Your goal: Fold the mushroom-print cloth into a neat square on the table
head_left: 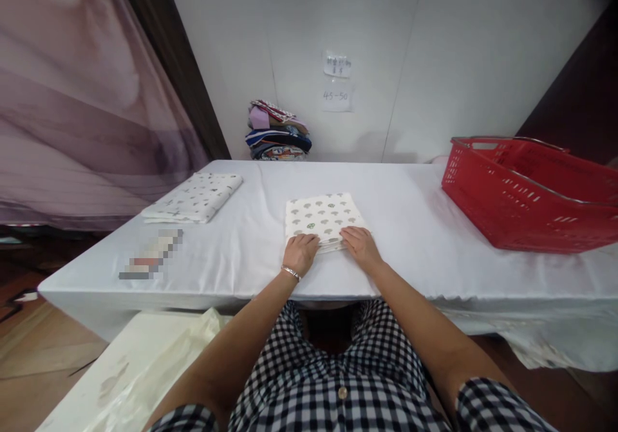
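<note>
A folded white cloth [323, 214] printed with grey and a few green motifs lies in front of me on the white-covered table. Its layered near edge faces my body. My left hand [302, 253], with a bracelet at the wrist, has its fingers curled over the left part of that edge. At the right part, my right hand [361, 248] holds the same edge, fingers on top. Both thumbs are mostly hidden. Farther left lies a second folded white cloth [196, 198] with small dark prints, apart from my hands.
A red plastic basket [531, 216] stands at the table's right. Behind the far edge, a stack of folded fabrics [279, 132] rests against the wall. A blurred-out flat item [152, 255] lies front left. Below left is a white surface with pale plastic sheeting [168, 367].
</note>
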Available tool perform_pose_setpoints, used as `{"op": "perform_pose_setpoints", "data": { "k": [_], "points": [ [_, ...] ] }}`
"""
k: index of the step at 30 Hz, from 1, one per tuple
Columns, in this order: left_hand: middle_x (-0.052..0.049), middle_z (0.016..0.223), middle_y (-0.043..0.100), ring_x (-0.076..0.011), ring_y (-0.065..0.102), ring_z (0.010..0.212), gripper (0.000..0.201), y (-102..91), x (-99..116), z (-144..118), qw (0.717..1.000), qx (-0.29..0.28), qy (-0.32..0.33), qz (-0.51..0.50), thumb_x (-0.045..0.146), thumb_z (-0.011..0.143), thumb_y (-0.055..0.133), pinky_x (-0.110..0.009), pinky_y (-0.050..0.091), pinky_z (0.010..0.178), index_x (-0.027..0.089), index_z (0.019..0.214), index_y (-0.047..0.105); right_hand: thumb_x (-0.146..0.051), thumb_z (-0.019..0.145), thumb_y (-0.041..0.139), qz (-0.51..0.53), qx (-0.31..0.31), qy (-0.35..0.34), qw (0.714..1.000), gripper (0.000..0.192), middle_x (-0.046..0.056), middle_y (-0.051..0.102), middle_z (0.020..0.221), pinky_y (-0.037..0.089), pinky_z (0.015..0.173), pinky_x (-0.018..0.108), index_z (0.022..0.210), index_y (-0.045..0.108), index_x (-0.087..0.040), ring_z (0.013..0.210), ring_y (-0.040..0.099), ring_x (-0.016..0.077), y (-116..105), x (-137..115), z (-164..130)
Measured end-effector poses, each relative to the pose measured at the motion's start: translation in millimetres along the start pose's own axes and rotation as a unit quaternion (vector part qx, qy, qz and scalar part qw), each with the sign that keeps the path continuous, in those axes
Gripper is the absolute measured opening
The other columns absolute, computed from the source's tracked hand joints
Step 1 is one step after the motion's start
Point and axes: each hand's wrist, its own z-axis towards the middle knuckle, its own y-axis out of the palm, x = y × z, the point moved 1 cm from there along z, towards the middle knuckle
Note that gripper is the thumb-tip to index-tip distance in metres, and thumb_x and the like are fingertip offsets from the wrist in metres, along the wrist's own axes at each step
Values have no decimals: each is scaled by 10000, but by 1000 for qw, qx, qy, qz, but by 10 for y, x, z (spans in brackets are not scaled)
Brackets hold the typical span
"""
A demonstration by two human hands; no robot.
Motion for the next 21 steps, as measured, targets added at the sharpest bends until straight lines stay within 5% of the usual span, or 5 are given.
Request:
{"op": "perform_pose_setpoints", "data": {
  "k": [21],
  "points": [
    [-53,1133,633,-235,544,1010,232,-55,111,0,998,-29,5,57,228,882,474,-389,408,811,233,1069,612,-280,915,483,2,-8,-26,1000,253,48,650,1122,385,882,360,1117,621,-217,1097,538,197,54,90,-26]
  ]
}}
